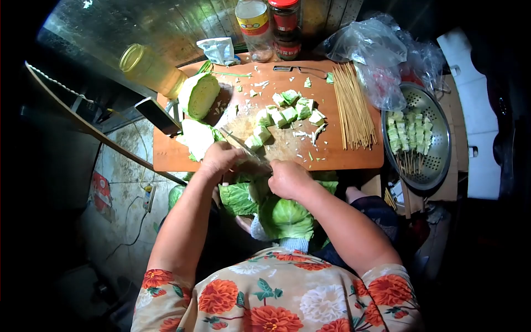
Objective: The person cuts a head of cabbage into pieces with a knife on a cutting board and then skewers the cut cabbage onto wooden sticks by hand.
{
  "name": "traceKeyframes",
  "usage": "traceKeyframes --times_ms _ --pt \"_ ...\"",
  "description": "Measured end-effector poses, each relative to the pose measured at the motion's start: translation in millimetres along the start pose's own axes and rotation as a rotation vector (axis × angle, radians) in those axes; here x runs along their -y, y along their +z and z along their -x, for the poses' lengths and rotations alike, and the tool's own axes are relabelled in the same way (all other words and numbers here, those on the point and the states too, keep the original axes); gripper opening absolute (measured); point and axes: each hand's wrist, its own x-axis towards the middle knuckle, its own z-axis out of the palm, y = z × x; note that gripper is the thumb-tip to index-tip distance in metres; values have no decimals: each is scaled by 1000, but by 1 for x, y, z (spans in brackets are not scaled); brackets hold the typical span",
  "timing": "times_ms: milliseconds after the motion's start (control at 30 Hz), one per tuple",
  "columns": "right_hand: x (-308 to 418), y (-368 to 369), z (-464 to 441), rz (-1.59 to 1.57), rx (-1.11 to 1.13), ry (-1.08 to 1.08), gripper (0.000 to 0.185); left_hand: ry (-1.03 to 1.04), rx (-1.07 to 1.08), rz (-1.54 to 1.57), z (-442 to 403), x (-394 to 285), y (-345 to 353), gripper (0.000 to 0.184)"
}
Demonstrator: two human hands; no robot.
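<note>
Near the front edge of the orange-brown board (pixel 354 159), my left hand (pixel 221 159) has its fingers curled at one end of a long thin blade or stick; what it grips is too blurred to name. My right hand (pixel 287 178) is closed at the other end, its held object also unclear. Just beyond them lie cut cabbage chunks (pixel 289 114). Left of these are a cabbage piece (pixel 198 138) and a halved cabbage (pixel 200 97) with its cut face showing. Green cabbage leaves (pixel 287 216) rest below the board, in front of my body.
Wooden skewers (pixel 354 110) lie on the board's right. Beyond it, a metal colander (pixel 440 133) holds skewered cabbage (pixel 409 133). A phone (pixel 157 115), a tilted yellow jar (pixel 149 69), two upright jars (pixel 254 30) and plastic bags (pixel 376 50) stand around the board's far and left sides.
</note>
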Motion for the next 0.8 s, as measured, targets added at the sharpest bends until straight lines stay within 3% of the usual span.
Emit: traceKeyframes --times_ms 100,167,200,333,433,567,633,700,800 --pt "-9 10 4 -38 -54 -55 32 32 -100 141 23 -20 -33 23" --pt "-10 5 15 -31 -48 -60 33 210 -235 416 37 -24 -51 22" --pt "-13 6 21 -31 -34 -124 33 284 -193 572 46 -28 -58 21" --pt "-25 6 45 143 64 -205 31 441 -77 829 63 -32 -54 46" --pt "-36 25 50 363 128 -159 28 383 61 860 53 -30 -30 45" --pt "-62 62 37 556 155 -153 30 316 134 906 40 -35 14 26" --pt "-73 69 32 570 305 -109 47 375 231 772 43 -49 26 10" --pt "-61 61 31 667 547 -1 58 362 274 797 50 -63 39 13" --pt "-53 44 32 480 485 -10 48 371 278 771 48 -66 58 28"
